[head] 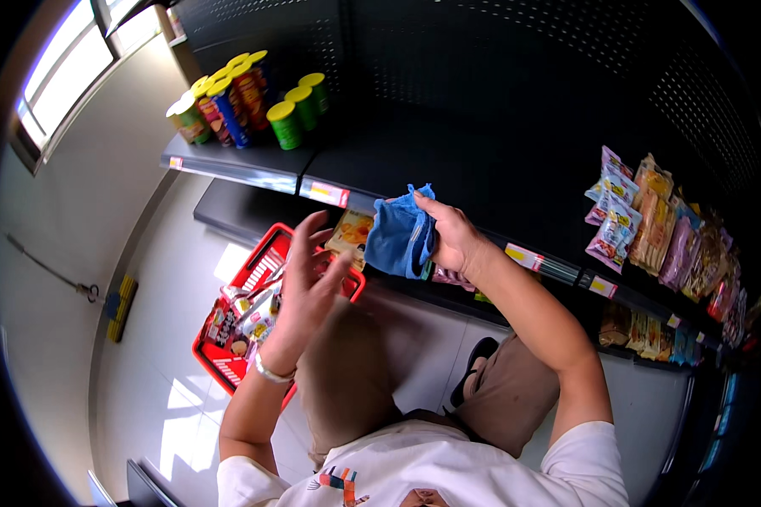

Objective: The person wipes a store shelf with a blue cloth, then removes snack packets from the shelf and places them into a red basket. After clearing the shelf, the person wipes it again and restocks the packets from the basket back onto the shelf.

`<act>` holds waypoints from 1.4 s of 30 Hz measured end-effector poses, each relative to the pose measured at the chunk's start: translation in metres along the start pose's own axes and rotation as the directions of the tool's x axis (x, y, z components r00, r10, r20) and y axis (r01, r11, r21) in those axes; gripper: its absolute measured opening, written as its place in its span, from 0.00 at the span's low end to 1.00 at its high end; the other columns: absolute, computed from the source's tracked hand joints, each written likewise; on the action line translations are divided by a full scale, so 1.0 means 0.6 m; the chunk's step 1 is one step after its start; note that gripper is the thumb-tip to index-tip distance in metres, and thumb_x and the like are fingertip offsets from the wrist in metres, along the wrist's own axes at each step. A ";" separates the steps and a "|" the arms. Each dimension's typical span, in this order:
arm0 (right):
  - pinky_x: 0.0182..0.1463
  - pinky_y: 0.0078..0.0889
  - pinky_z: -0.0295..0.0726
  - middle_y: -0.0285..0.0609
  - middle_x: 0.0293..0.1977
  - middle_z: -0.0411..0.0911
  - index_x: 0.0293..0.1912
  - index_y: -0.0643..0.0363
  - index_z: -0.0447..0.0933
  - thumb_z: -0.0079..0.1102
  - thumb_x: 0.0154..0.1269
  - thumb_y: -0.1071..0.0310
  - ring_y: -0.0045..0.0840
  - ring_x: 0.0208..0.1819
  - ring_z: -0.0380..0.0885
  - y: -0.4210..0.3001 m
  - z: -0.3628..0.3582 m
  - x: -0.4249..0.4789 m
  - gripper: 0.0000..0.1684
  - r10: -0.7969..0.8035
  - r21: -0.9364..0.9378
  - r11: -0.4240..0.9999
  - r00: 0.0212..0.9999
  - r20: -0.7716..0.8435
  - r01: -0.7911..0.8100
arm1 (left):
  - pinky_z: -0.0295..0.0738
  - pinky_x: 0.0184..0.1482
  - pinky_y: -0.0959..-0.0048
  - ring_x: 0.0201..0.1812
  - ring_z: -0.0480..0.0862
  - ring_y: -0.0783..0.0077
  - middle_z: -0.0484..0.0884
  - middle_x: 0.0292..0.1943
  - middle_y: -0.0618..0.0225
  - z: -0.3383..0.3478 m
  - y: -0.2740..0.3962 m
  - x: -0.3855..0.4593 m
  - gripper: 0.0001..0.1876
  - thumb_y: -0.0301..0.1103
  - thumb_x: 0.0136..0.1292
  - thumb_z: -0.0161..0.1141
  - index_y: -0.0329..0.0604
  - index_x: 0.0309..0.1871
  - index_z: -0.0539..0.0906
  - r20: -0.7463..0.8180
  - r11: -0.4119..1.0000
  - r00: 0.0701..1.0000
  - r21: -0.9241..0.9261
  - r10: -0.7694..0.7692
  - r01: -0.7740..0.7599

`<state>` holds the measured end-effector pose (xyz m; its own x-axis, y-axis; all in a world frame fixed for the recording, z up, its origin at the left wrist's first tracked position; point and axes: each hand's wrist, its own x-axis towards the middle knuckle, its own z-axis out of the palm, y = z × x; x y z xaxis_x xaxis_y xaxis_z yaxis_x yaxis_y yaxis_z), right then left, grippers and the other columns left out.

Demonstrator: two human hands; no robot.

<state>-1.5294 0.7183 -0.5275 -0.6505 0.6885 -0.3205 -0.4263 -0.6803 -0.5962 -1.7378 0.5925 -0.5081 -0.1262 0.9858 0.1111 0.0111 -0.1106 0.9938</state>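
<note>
My right hand (pixel 453 233) grips a folded blue cloth (pixel 398 237) in front of the edge of a black metal shelf (pixel 418 171). To the left of the cloth my left hand (pixel 311 272) is raised with its fingers apart and slightly blurred, holding nothing. Beneath that hand a red plastic shopping basket (pixel 206 355) stands on the floor with several snack packets (pixel 228 323) in it. A packet with a yellow-orange picture (pixel 354 233) shows between my left hand and the cloth.
Lidded snack canisters (pixel 231 104) stand on the shelf at the upper left. Bagged snacks (pixel 653 222) crowd its right end, with more packets (pixel 647 333) on the lower shelf. A mop with a yellow head (pixel 122 308) leans by the wall at the left. My knees are bent below the shelf.
</note>
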 end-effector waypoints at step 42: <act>0.79 0.48 0.46 0.49 0.78 0.50 0.76 0.58 0.54 0.41 0.76 0.41 0.41 0.79 0.47 -0.325 -0.529 -0.060 0.41 -0.833 -0.669 -0.289 0.525 -0.177 -0.685 | 0.81 0.48 0.65 0.45 0.85 0.60 0.81 0.53 0.55 0.286 -0.080 0.080 0.24 0.30 0.56 0.66 0.35 0.58 0.78 0.918 0.486 0.298 0.142 0.261 -0.862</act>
<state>-1.2232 0.9057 -0.6333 0.1250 0.9723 0.1976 0.9892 -0.1067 -0.1009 -1.5744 0.6669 -0.5500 0.8760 0.3815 0.2950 0.2552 -0.8858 0.3876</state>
